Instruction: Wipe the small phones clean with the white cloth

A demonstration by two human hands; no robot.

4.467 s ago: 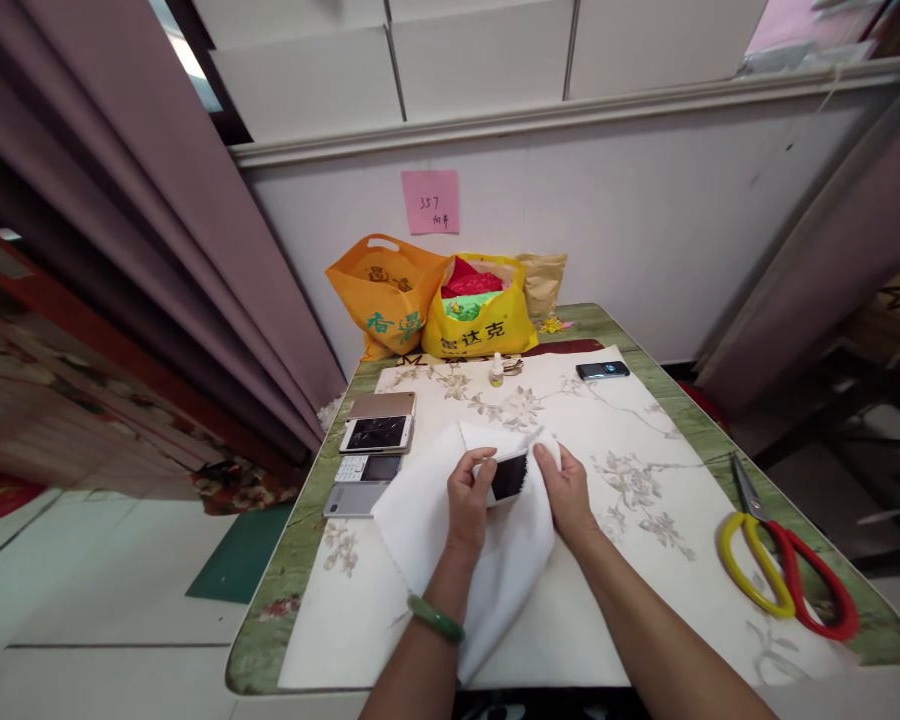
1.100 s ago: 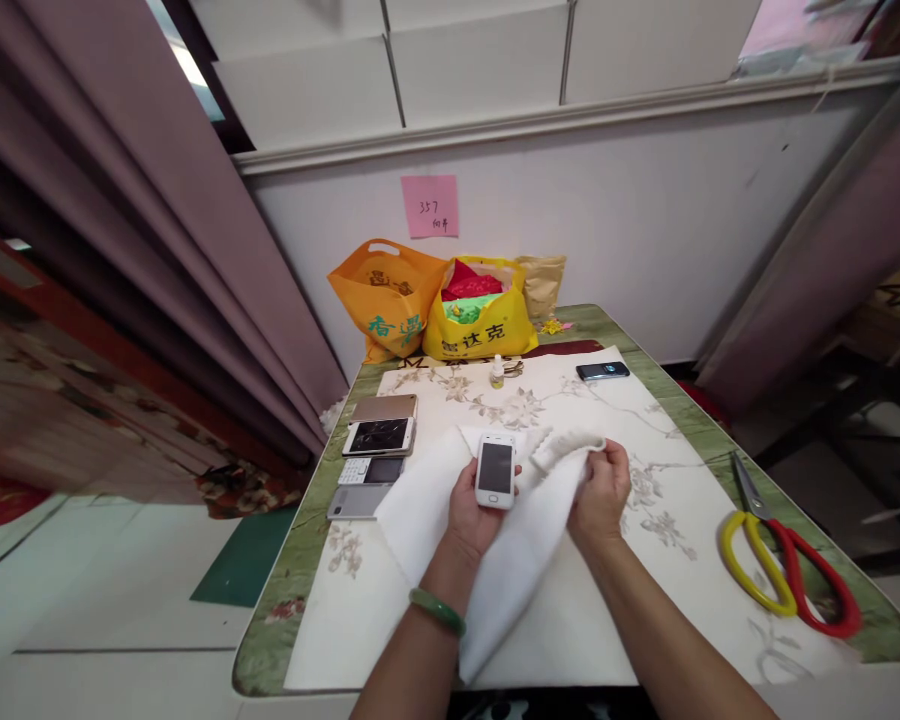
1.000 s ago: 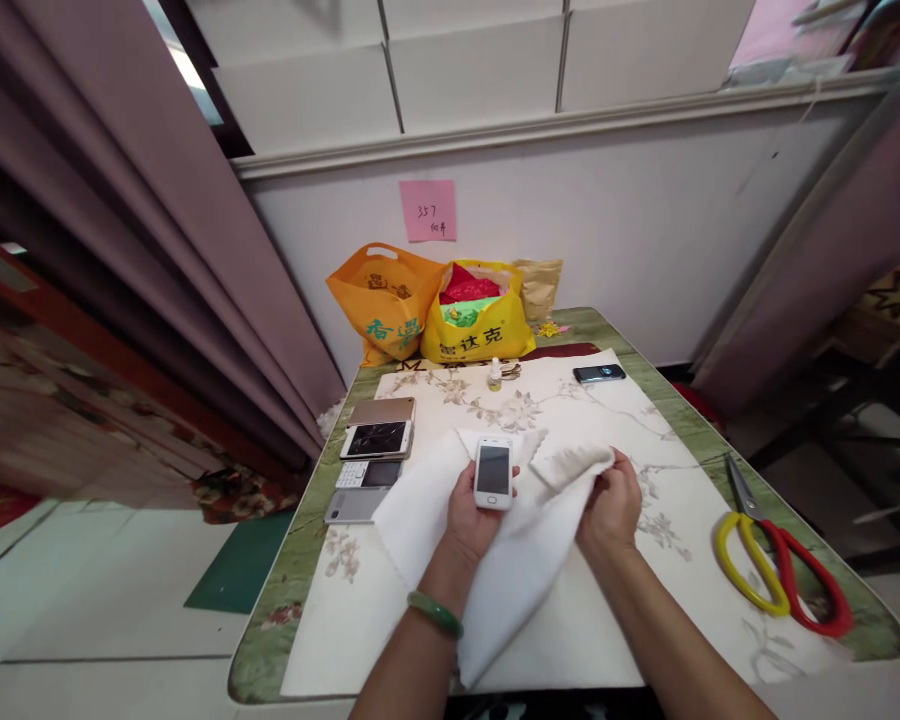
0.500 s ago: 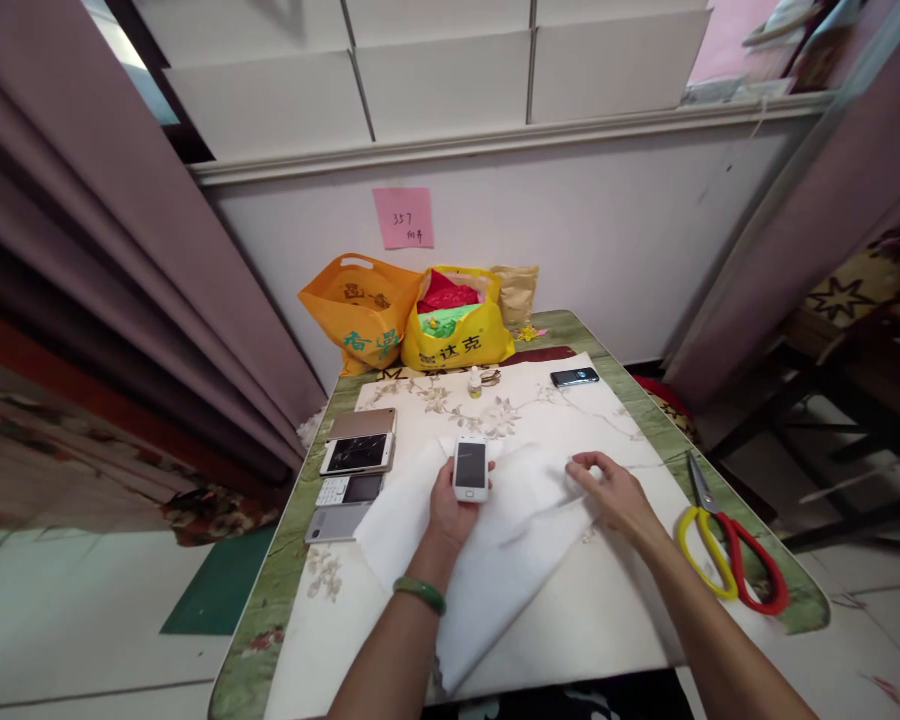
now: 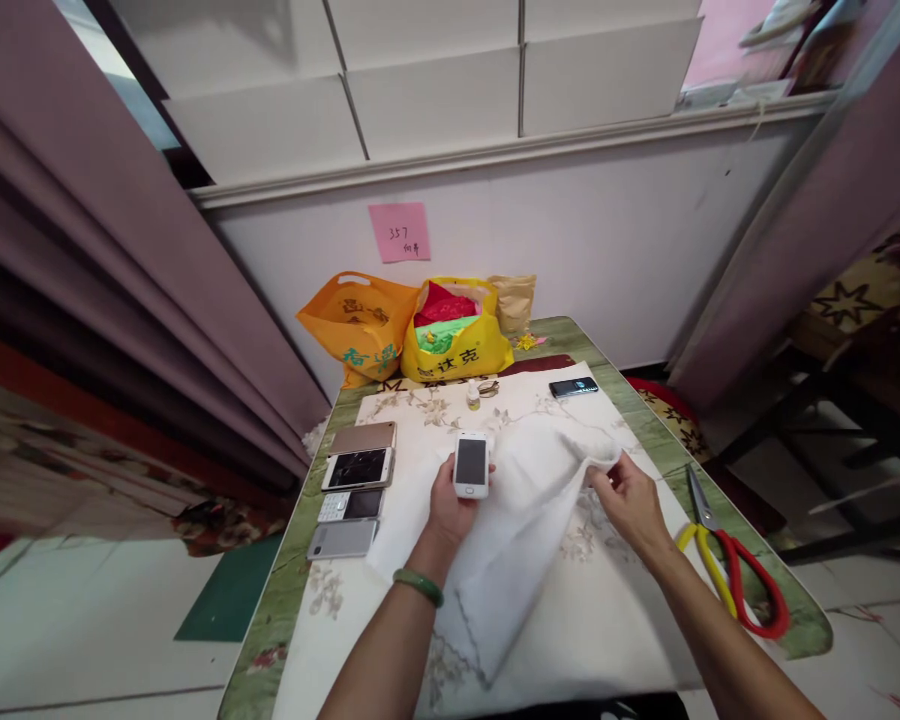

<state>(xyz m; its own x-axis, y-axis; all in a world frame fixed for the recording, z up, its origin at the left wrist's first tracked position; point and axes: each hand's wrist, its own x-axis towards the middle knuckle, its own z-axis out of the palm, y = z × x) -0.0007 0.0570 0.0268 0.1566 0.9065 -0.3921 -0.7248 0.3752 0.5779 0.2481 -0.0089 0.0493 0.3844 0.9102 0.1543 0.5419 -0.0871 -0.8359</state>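
Note:
A small white smartphone (image 5: 471, 464) with a dark screen lies face up in my left hand (image 5: 450, 510), whose fingers wrap its sides. With thumb and fingers, my right hand (image 5: 631, 500) pinches the right edge of a thin white sheet (image 5: 521, 540), cloth or soft paper, and lifts that edge into folds. The rest of the sheet spreads under my left hand and over the table covering. Left of the sheet lie a gold phone (image 5: 364, 437), a white phone with a cracked-looking screen (image 5: 358, 468), a white keypad phone (image 5: 350, 505) and a silver phone (image 5: 343, 540).
Red-and-yellow-handled scissors (image 5: 735, 570) lie at the table's right edge. A dark phone (image 5: 573, 387) and a small bottle (image 5: 473, 396) sit further back. An orange bag (image 5: 360, 325), a stuffed yellow bag (image 5: 457, 345) and a brown packet (image 5: 513, 302) stand against the wall.
My right hand has moved slightly right and raised the sheet's right edge, which now bunches in folds. My left hand still holds the smartphone in nearly the same place.

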